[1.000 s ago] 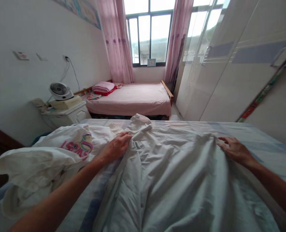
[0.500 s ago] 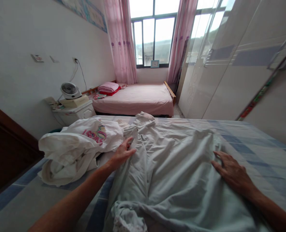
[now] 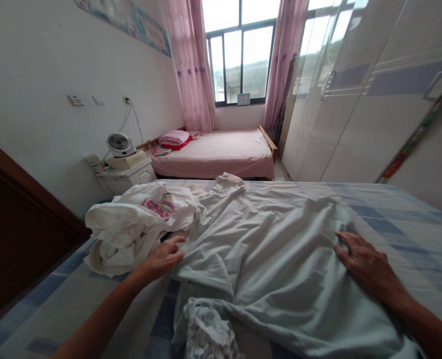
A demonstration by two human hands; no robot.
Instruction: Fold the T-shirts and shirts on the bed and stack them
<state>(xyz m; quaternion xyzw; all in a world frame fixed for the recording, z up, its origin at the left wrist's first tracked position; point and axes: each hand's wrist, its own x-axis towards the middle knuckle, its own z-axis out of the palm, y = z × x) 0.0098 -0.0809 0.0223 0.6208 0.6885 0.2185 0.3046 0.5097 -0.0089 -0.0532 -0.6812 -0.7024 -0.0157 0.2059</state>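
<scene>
At frame ctr. and below, on the near bed (image 3: 388, 224) w/ blue-and-white checked sheet: one pale grey-green garment (image 3: 280, 249), spread out, surface creased, far end gathered into a raised fold at 11 o'clock. Clock ref.: garment ctr.; 12 o'clock = away from the person.

L hand (image 3: 164, 257): 9 o'clock, at the garment's side edge. Thumb and forefinger slightly apart, remaining fingers curled; contact w/ the edge: cannot tell.

R hand (image 3: 366, 264): 3 o'clock, at opp. side edge. Fingers loosely extended and parted, fingertips against the fabric.

Lacy cloth (image 3: 209, 329): 7 o'clock, bunched at the near edge, partly cut off by frame. Joined to the garment or separate: cannot tell.

White garment (image 3: 118, 222) w/ pink print: 10 o'clock, heaped on same bed, just beyond L hand.

Surroundings: second bed (image 3: 224, 157), pink sheet, 11 o'clock, w/ folded bedding (image 3: 174, 137) at its left end. Fan (image 3: 119, 143): 10 o'clock, on a box (image 3: 127, 160) atop a white cabinet (image 3: 143, 172). Window (image 3: 233, 55): approx. 12 o'clock, pink curtains (image 3: 194, 65) either side. Glossy wardrobe (image 3: 340, 124): 1 o'clock.
</scene>
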